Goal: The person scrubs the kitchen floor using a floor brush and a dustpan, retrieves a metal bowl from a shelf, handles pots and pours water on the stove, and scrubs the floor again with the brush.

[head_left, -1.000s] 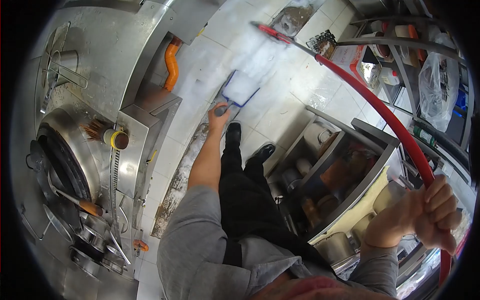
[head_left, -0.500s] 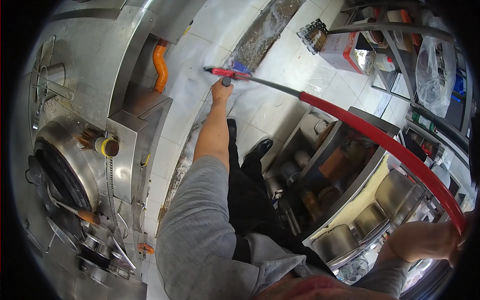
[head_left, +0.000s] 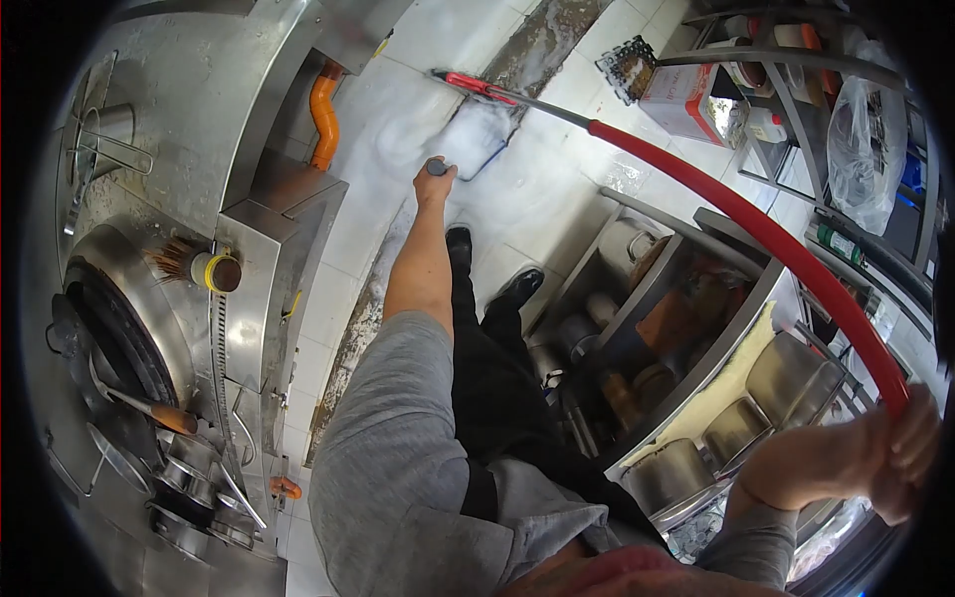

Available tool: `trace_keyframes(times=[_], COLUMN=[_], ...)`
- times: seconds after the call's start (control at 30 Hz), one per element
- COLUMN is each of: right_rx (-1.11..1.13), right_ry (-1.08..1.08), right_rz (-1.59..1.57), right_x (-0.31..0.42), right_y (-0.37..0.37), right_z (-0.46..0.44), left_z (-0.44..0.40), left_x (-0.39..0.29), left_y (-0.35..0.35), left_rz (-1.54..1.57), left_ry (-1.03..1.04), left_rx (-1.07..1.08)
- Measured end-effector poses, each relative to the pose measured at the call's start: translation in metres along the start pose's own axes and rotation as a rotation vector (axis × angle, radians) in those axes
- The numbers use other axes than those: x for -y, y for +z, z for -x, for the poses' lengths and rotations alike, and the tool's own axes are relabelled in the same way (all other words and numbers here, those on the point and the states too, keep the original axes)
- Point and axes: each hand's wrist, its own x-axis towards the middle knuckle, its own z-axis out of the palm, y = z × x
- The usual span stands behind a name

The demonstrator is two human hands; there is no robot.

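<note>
My left hand is closed round the dark handle of a blue-edged dustpan, which lies low over the floor with white foam on it. At the right edge my right hand grips the red pole of a long tool. The tool's red head rests at the far side of the dustpan, close to its foam. White foam covers the tiles around both, beside a dark floor channel.
A steel counter with a wok, a bamboo brush and pots runs along the left. An orange pipe bends beneath it. Shelving with pots stands at the right; a tin and plastic bag are farther back.
Since the last frame, the dustpan has turned flatter, showing its foam-covered face. The red head has moved slightly up and right. Earlier, the dustpan was lower and the head farther right.
</note>
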Motion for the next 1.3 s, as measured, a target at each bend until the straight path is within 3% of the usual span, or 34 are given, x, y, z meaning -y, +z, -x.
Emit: trace_keyframes(times=[0.1,0.33,0.4,0.53,0.63,0.7,0.73,0.83,0.9,1.0,1.13,1.23,1.3], right_rx=[0.008,-0.221,0.016,-0.041,-0.396,-0.056,-0.061,-0.437,-0.008,-0.039,-0.014,-0.128,-0.221], right_ry=[0.024,-0.067,0.119,0.107,-0.192,0.103,0.095,-0.232,0.097,0.047,0.016,-0.071,-0.267], right_rz=[-0.101,-0.295,-0.207,-0.203,-0.423,-0.171,-0.174,-0.392,-0.201,-0.224,-0.22,-0.24,-0.118], right_x=[-0.015,0.025,0.021,0.029,0.035,0.06,0.06,0.066,0.089,0.097,0.118,0.159,0.213], right_y=[0.02,0.003,0.019,0.017,0.019,0.0,0.005,0.012,-0.014,-0.01,-0.026,-0.056,-0.101], right_z=[0.011,0.024,0.012,0.011,0.013,0.013,0.015,0.02,0.025,0.029,0.019,-0.001,-0.013], left_z=[-0.001,0.001,0.007,0.026,0.043,0.063,0.067,0.08,0.09,0.101,0.091,0.095,0.102], left_x=[0.0,-0.003,0.002,0.005,0.0,-0.017,-0.021,-0.037,-0.054,-0.07,-0.053,-0.049,-0.055], left_y=[0.001,0.005,0.003,-0.012,-0.029,-0.044,-0.047,-0.058,-0.068,-0.083,-0.094,-0.115,-0.128], left_rz=[-0.002,0.089,0.09,0.165,0.131,0.073,0.07,-0.116,-0.182,-0.231,-0.19,0.032,0.305], left_ry=[0.016,0.107,0.133,0.186,0.301,0.405,0.413,0.461,0.471,0.473,0.44,0.522,0.373], left_rx=[-0.005,-0.021,-0.021,-0.02,-0.03,-0.042,-0.044,-0.084,-0.088,-0.079,-0.124,-0.121,0.01])
